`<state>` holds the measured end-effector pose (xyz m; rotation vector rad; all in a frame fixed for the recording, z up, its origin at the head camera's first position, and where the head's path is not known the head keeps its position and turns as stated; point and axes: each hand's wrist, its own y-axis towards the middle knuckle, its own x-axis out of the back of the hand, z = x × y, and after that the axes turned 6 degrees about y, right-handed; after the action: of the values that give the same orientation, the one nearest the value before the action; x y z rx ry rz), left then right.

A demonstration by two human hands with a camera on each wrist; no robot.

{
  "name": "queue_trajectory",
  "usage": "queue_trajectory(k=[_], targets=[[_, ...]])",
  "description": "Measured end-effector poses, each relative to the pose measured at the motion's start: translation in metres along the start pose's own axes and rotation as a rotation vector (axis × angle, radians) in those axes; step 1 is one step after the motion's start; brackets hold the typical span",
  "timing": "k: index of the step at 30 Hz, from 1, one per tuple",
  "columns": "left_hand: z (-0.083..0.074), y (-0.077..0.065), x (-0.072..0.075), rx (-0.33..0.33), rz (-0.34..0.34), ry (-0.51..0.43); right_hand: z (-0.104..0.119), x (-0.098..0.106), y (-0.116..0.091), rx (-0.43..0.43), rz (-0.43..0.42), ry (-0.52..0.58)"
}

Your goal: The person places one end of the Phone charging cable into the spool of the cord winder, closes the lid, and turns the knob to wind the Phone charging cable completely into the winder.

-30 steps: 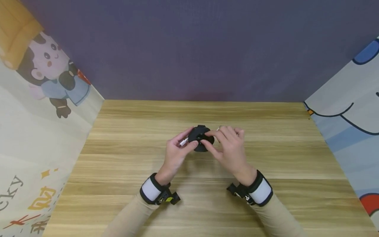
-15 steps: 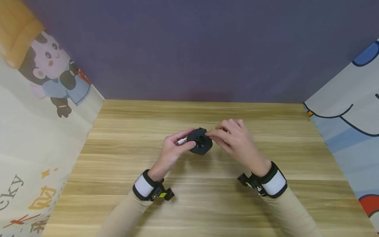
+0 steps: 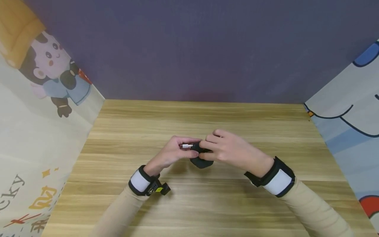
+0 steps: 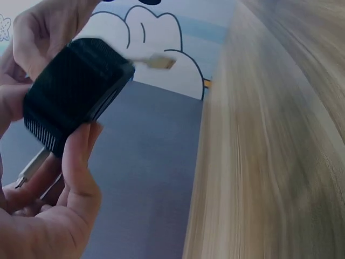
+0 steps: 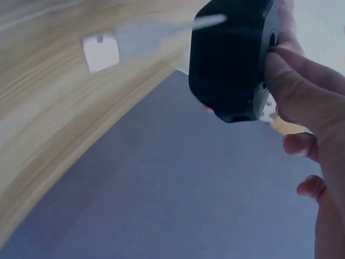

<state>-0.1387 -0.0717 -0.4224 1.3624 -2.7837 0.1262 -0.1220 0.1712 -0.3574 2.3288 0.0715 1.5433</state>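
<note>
A black, many-sided cable winder [image 3: 201, 163] is held above the table between both hands. My left hand [image 3: 169, 153] grips its left side, thumb on the near face and fingers behind. A white cable plug [image 3: 186, 145] sticks out by the left fingers. My right hand [image 3: 229, 148] has its curled fingers and thumb on the winder's middle, covering much of it. In the left wrist view the winder [image 4: 75, 89] shows ribbed edges, and a second white plug [image 4: 160, 62] hangs free. The right wrist view has the thumb beside the round hole, with a blurred USB plug [image 5: 102, 51] dangling.
Below the hands is a wood-grain table [image 3: 142, 125]. A dark blue-purple wall [image 3: 201, 52] rises behind its far edge. Cartoon-printed panels stand at the left [image 3: 35, 131] and right [image 3: 349, 131]. Both wrists wear black and white camera straps.
The right hand has swung over and round the winder's middle, after standing at its right edge half a second ago. The winder has tilted and come slightly nearer, with the left hand shifting along.
</note>
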Motion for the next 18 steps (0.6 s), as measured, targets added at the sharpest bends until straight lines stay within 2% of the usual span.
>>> queue_trajectory(k=[7,18], targets=[[0.0039,0.0032,0.0005,-0.021,0.083,0.016,-0.0016,0.0038,0.003,0.116,0.046,-0.108],[0.0032,0.0098,-0.0025,0.015,0.129,-0.017,-0.0104,-0.0001,-0.0056,0.163,0.018,-0.094]])
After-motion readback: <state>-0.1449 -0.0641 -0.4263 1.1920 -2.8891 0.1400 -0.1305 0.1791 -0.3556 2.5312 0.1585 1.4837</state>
